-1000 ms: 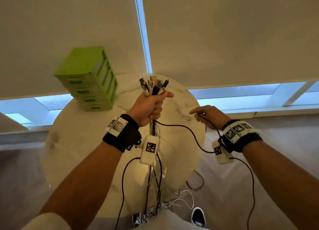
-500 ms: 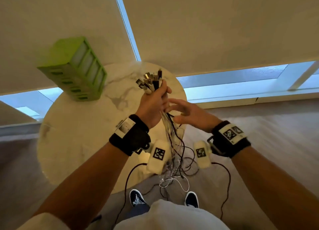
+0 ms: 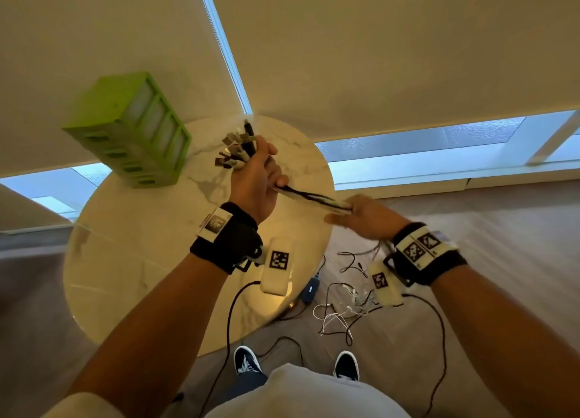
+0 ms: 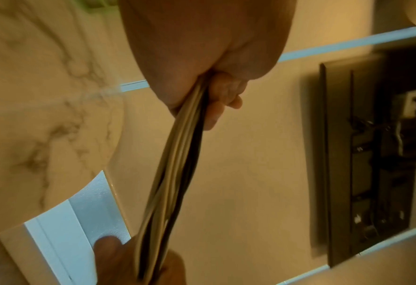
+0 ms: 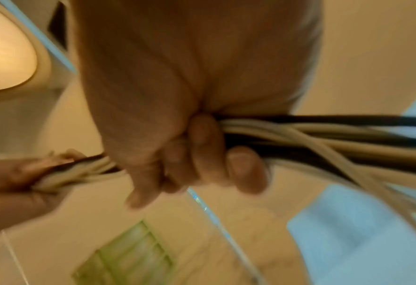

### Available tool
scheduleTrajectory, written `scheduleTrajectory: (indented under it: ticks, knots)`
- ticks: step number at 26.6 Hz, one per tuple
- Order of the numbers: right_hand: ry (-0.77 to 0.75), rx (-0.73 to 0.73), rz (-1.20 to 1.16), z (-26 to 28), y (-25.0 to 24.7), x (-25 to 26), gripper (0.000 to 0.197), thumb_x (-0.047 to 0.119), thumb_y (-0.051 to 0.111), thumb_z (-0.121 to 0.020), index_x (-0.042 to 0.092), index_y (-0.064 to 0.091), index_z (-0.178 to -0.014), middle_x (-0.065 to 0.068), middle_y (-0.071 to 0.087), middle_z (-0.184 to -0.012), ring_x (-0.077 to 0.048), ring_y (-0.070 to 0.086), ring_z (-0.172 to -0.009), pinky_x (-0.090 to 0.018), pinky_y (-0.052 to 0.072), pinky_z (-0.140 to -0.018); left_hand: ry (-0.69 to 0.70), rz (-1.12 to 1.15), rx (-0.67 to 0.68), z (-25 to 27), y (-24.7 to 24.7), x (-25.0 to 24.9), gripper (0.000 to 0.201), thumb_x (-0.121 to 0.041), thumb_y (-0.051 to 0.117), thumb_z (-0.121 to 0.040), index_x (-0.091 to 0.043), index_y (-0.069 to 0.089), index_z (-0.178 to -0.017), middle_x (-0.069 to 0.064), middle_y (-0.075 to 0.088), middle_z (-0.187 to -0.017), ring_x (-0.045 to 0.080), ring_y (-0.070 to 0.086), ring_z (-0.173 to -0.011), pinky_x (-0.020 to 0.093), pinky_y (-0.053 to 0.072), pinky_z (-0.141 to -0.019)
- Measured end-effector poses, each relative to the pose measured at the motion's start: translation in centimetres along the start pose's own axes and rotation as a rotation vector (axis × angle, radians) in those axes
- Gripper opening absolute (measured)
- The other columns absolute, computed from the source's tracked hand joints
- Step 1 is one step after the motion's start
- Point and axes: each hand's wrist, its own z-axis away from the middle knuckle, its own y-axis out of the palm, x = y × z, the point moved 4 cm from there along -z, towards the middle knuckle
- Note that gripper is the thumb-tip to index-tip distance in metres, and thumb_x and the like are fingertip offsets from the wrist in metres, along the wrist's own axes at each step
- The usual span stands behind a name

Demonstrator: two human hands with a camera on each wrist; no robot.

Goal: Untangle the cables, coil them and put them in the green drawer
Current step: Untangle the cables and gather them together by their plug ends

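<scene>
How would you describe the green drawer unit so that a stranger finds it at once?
Look at the round marble table under the window blinds. On its far left part stands the green drawer unit, a tall narrow block of stacked drawers. It is the only bright green thing; the left hand beside it grips cables, not plastic.
</scene>
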Motion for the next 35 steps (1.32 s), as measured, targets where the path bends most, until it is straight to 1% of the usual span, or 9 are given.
scheduleTrajectory:
  ticks: [4, 10, 15, 19, 22, 25, 27, 30, 35]
  knots:
    - [-0.093, -0.526, 0.356, -0.5, -3.3, -0.1, 0.014, 0.021, 0.052, -0.093, 0.013, 0.052, -0.082, -0.002, 0.051, -0.066, -0.026, 0.047, -0.061, -0.031, 0.033, -0.057, -0.062, 0.083, 0.120, -0.3, 2.3, -0.9, 0.039, -0.035, 0.036, -0.104, -0.014, 0.045, -0.073, -0.009, 0.020, -0.040, 0.005, 0.019, -0.033, 0.018, 0.025, -0.037]
    - [0.041, 0.046, -0.174, -0.9, 2.7, -5.4, 0.031, 0.035, 0.060, -0.092, 0.018, 0.056, -0.065, 0.001, 0.058, -0.065, -0.012, 0.056, -0.062, -0.022, 0.042, -0.061, -0.040, 0.200, 0.183, -1.1, 2.9, -3.1, 0.040, -0.035, 0.034, -0.104, -0.014, 0.045, -0.072, -0.009, 0.022, -0.038, 0.005, 0.019, -0.030, 0.017, 0.023, -0.033]
    - [0.214, -0.082, -0.097, -1.6, 2.3, -10.1, 0.036, 0.035, 0.059, -0.093, 0.013, 0.051, -0.065, -0.002, 0.052, -0.061, -0.020, 0.052, -0.059, -0.026, 0.039, -0.057, 0.015, 0.230, 0.111, -2.9, 1.4, -4.0, 0.042, -0.037, 0.035, -0.104, -0.013, 0.047, -0.071, -0.009, 0.022, -0.038, 0.006, 0.018, -0.031, 0.018, 0.021, -0.033]
    - [0.377, -0.269, 0.461, -1.6, 0.3, -10.2, 0.020, 0.032, 0.047, -0.096, 0.018, 0.060, -0.102, -0.005, 0.065, -0.094, -0.028, 0.060, -0.087, -0.035, 0.043, -0.079, 0.074, 0.171, 0.010, -3.3, 0.8, -2.9, 0.042, -0.037, 0.037, -0.104, -0.013, 0.047, -0.071, -0.008, 0.021, -0.040, 0.006, 0.017, -0.034, 0.019, 0.021, -0.036]
    - [0.430, -0.108, 0.633, -1.5, -0.9, -9.3, 0.063, 0.043, 0.071, -0.079, 0.023, 0.041, -0.131, -0.010, 0.051, -0.129, -0.033, 0.049, -0.119, -0.050, 0.035, -0.100, 0.063, 0.190, 0.018, -2.9, 1.2, -2.4, 0.041, -0.039, 0.037, -0.103, -0.013, 0.046, -0.072, -0.008, 0.021, -0.042, 0.006, 0.019, -0.036, 0.019, 0.024, -0.037]
    - [0.169, -0.017, -0.070, -1.5, -1.2, -4.6, 0.115, 0.035, 0.088, -0.061, 0.030, 0.016, -0.150, -0.014, 0.027, -0.149, -0.030, 0.029, -0.139, -0.048, 0.032, -0.109, 0.021, 0.134, 0.074, -2.0, 3.0, -1.1, 0.041, -0.038, 0.036, -0.104, -0.014, 0.045, -0.072, -0.008, 0.020, -0.042, 0.006, 0.018, -0.035, 0.019, 0.022, -0.038]
    - [-0.119, -0.021, -0.340, -1.6, -1.1, 0.6, 0.103, 0.031, 0.089, -0.061, 0.028, 0.031, -0.145, -0.006, 0.045, -0.141, -0.014, 0.042, -0.131, -0.037, 0.040, -0.105, -0.017, 0.086, 0.135, -0.9, 4.0, 0.3, 0.040, -0.037, 0.035, -0.103, -0.014, 0.045, -0.073, -0.008, 0.020, -0.042, 0.006, 0.018, -0.036, 0.019, 0.021, -0.040]
    - [-0.224, -0.075, -0.495, -1.5, 1.2, 4.7, 0.021, 0.021, 0.078, -0.078, 0.014, 0.063, -0.091, 0.000, 0.068, -0.080, 0.000, 0.063, -0.071, -0.015, 0.048, -0.069, -0.032, 0.110, 0.213, -0.1, 5.0, 0.2, 0.040, -0.037, 0.034, -0.104, -0.014, 0.046, -0.074, -0.009, 0.021, -0.042, 0.005, 0.019, -0.035, 0.018, 0.022, -0.038]
    - [0.077, 0.006, -0.322, 0.3, 6.9, -3.4, 0.029, 0.034, 0.060, -0.092, 0.019, 0.055, -0.067, 0.004, 0.057, -0.062, -0.005, 0.054, -0.055, -0.024, 0.044, -0.063, 0.264, 0.247, -0.030, -3.0, 0.9, -8.9, 0.038, -0.033, 0.037, -0.104, -0.014, 0.047, -0.073, -0.008, 0.020, -0.042, 0.006, 0.018, -0.035, 0.019, 0.021, -0.035]
